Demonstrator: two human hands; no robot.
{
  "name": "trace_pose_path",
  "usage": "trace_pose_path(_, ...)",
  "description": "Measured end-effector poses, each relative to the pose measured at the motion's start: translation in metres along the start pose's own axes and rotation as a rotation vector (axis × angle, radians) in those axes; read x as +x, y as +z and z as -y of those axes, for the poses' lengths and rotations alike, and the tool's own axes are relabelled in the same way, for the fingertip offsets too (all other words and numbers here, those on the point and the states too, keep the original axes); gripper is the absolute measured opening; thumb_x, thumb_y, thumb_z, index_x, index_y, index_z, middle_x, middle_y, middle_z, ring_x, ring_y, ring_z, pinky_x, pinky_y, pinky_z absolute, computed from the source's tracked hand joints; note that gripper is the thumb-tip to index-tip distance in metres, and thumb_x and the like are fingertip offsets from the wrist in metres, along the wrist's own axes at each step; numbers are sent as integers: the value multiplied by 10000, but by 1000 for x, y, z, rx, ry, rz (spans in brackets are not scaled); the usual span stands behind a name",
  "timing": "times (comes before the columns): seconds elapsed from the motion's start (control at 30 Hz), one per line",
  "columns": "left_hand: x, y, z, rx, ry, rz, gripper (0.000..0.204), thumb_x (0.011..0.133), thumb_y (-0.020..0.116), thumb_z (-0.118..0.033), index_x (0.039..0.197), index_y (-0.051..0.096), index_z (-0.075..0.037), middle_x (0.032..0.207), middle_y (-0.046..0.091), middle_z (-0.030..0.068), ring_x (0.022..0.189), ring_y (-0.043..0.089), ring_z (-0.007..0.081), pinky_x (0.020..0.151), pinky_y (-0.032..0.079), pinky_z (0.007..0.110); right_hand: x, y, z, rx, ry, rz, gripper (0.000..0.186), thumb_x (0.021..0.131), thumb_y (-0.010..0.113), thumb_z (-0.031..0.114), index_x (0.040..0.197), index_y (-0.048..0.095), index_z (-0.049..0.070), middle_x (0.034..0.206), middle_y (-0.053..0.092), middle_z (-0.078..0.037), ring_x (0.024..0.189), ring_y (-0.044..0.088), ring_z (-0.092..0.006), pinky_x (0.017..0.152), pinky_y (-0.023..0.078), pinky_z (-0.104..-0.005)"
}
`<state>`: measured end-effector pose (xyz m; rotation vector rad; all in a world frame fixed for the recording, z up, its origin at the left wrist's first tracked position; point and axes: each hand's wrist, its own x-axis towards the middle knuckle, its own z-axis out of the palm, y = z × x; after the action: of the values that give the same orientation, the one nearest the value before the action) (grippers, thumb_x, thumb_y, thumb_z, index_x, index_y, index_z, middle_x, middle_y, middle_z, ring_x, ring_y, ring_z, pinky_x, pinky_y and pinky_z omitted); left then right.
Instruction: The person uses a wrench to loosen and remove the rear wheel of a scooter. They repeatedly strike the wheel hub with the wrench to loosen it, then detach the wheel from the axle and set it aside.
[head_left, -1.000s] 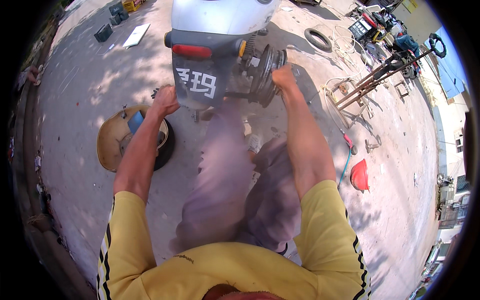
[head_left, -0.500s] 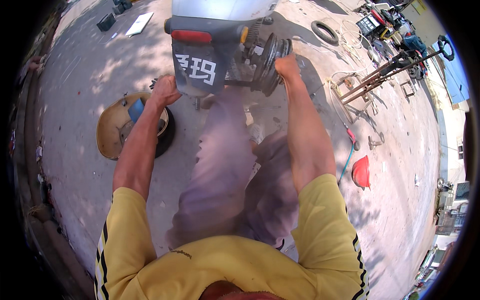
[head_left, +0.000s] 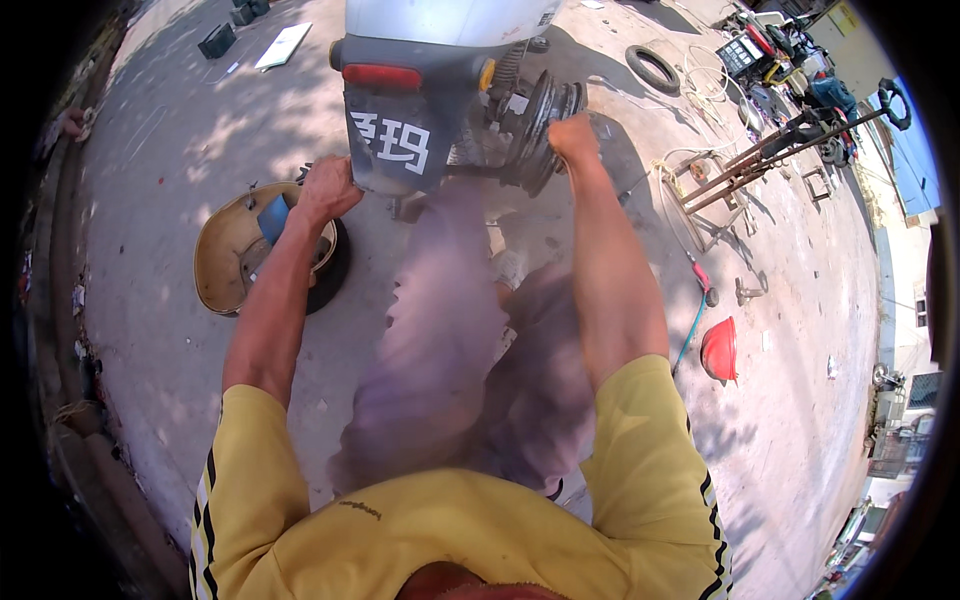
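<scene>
The back end of a small vehicle stands before me, with a silver-white body (head_left: 450, 18), a red rear light (head_left: 382, 77) and a dark mud flap (head_left: 390, 130) bearing white lettering. To its right is a bare metal wheel rim (head_left: 543, 125) without a tyre. My right hand (head_left: 575, 137) is closed on the rim's outer edge. At the lower left corner of the flap, my left hand (head_left: 332, 188) is closed too; its fingers hide what they grip. Small dark metal pieces show just beyond it. My legs are between my arms, below the flap.
Left of me lies a tan basin-like shell (head_left: 215, 265) holding a blue piece (head_left: 272, 218). A loose tyre (head_left: 652, 70), a rusty metal stand (head_left: 735, 175), a pink-handled tool on a hose (head_left: 703, 280) and a red bowl-shaped thing (head_left: 719, 349) lie to the right.
</scene>
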<state>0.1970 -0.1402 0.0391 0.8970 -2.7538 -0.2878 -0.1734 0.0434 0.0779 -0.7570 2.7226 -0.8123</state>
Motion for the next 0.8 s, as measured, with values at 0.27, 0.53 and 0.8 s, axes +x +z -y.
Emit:
trace_pose_path(0.27,22,54,51,-92,180,-57,268,854,640,-265,943,707,-22,895,691,249,924,650,441,842,528,512,-2,3,-13,20,-136,-18,511,925,653,305,1180,544,-124,1183,658,-381,1164,634,-510,984,502,-521)
trace_pose_path(0.53,48,52,57,-229,400,-95,258,855,648,-201,1055,742,-68,1034,739,201,965,683,423,857,551,470,-14,-6,-8,48,-143,-55,475,903,680,301,1079,601,-134,1143,661,-393,1155,632,-521,969,502,-521)
trace_pose_path(0.8,44,51,58,-232,332,-62,274,834,672,-271,986,731,-51,925,728,218,887,682,433,806,551,494,-11,-3,-4,1,-80,-79,515,914,672,284,1182,562,-142,1117,680,-385,1132,648,-527,972,505,-523)
